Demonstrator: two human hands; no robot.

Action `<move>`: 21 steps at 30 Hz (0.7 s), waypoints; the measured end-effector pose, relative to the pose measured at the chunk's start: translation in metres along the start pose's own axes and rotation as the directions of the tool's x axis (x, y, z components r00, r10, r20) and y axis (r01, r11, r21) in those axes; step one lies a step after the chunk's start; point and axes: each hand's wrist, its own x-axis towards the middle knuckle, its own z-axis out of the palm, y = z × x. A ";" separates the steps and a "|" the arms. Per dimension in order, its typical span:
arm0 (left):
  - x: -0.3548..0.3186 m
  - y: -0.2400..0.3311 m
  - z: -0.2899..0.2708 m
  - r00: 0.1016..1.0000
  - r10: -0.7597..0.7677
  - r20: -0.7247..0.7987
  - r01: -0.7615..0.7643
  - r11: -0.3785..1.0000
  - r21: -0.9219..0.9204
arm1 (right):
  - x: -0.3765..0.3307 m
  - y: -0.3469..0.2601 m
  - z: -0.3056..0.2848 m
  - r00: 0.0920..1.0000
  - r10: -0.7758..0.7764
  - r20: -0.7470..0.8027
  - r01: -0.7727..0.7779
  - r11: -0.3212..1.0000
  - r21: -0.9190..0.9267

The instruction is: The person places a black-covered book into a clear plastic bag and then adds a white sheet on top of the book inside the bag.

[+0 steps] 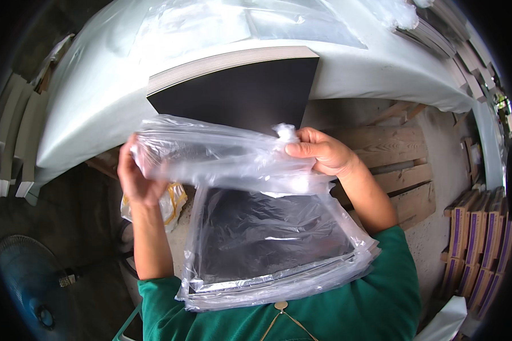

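Observation:
A crumpled clear plastic bag (216, 153) stretches between my two hands above my lap. My left hand (139, 179) grips its left end, with some fingers partly hidden behind the film and slightly blurred. At the other end, my right hand (327, 152) pinches the bag between thumb and fingers, where a bunched white tuft sticks up. Closer to my body lies a stack of dark flat panels in clear plastic (279, 238), its film edges layered along the near side. Just beyond the bag, a stack of black boards with pale edges (239, 85) leans over the table edge.
The table wears a pale cover (96, 108), with clear plastic sheets (301, 25) on it. Pale boards stand at left (25, 136). A blue fan (28, 278) is at lower left, a wooden pallet (392, 145) at right, and stacked brown cartons (472, 233) at far right.

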 end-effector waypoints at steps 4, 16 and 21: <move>-0.035 -0.050 -0.021 0.881 -0.428 -0.201 0.466 0.713 0.524 | 0.004 -0.004 -0.016 0.985 -0.139 -0.105 0.153 0.978 0.144; -0.022 -0.014 -0.029 0.946 -0.324 -0.012 0.276 0.788 0.550 | 0.001 0.006 -0.022 0.982 -0.189 -0.014 0.189 0.979 0.070; -0.017 0.001 -0.030 0.908 -0.311 0.280 0.037 0.727 0.686 | 0.006 0.020 -0.033 0.993 -0.077 0.087 0.021 0.855 0.518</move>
